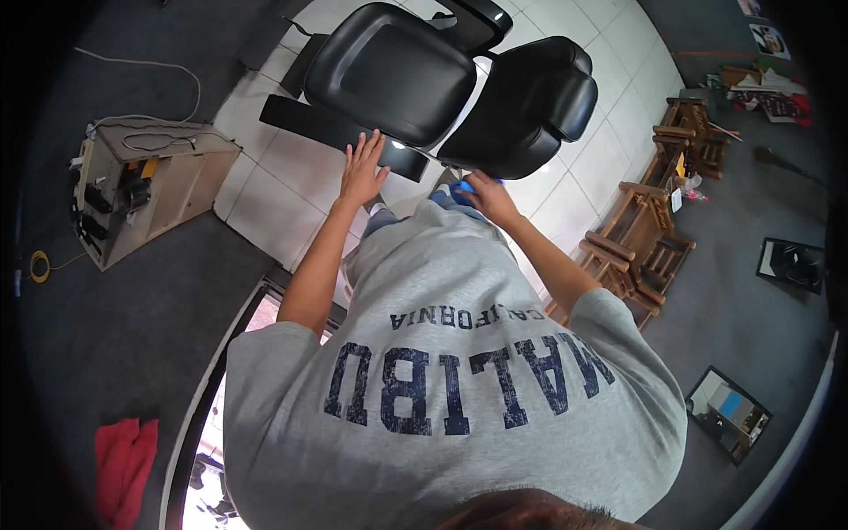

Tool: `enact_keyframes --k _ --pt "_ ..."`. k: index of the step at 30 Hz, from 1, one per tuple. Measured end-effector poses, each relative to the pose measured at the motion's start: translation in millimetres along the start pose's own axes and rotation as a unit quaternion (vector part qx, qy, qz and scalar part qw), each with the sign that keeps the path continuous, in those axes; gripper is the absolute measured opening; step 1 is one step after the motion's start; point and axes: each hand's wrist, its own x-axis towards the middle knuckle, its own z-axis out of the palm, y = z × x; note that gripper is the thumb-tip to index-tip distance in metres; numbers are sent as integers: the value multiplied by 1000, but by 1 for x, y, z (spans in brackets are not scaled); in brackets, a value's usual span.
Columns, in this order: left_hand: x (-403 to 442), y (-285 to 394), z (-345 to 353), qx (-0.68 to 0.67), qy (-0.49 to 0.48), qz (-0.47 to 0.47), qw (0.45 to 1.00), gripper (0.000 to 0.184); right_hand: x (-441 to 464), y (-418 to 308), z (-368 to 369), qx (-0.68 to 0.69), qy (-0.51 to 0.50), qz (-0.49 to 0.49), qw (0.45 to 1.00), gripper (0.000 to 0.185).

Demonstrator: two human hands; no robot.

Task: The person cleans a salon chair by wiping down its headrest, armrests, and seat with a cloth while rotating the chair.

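A black padded barber-style chair (393,75) stands at the top, with its backrest (521,106) to the right. My left hand (362,172) lies with fingers spread on the chair's near black armrest (322,128). Close to the lower end of the backrest, my right hand (490,196) is closed round a blue item (461,189), perhaps a cloth, which it partly hides.
White tiles (583,177) cover the floor. A wooden cabinet (181,190) with cables stands left. Brown wooden seats (649,225) line the right side, near framed mirrors (731,413). A red cloth (125,468) hangs at lower left, beside a bright doorway (212,442).
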Motion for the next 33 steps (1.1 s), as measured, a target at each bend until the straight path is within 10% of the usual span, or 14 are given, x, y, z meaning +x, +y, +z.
enact_keyframes --k 7,11,18,21,25,27,33 --pt "-4 2 -2 17 0 6 1000 85 -27 0 4 106 58 343 931 40" --pt "-3 3 -5 16 -4 2 1000 86 9 42 67 444 145 411 783 56" --pt "2 -3 -14 -14 -31 -10 999 74 58 141 189 372 151 595 697 66" --pt "1 0 -28 -22 21 2 1000 55 63 156 219 476 218 496 693 67" --pt "-40 15 -51 -44 148 -10 988 43 75 136 225 545 74 599 583 30" --pt "-79 2 -40 -49 130 -58 989 41 68 101 211 601 -8 645 472 28" --pt "-241 -60 9 -42 -73 -242 967 41 72 118 216 634 192 588 464 38"
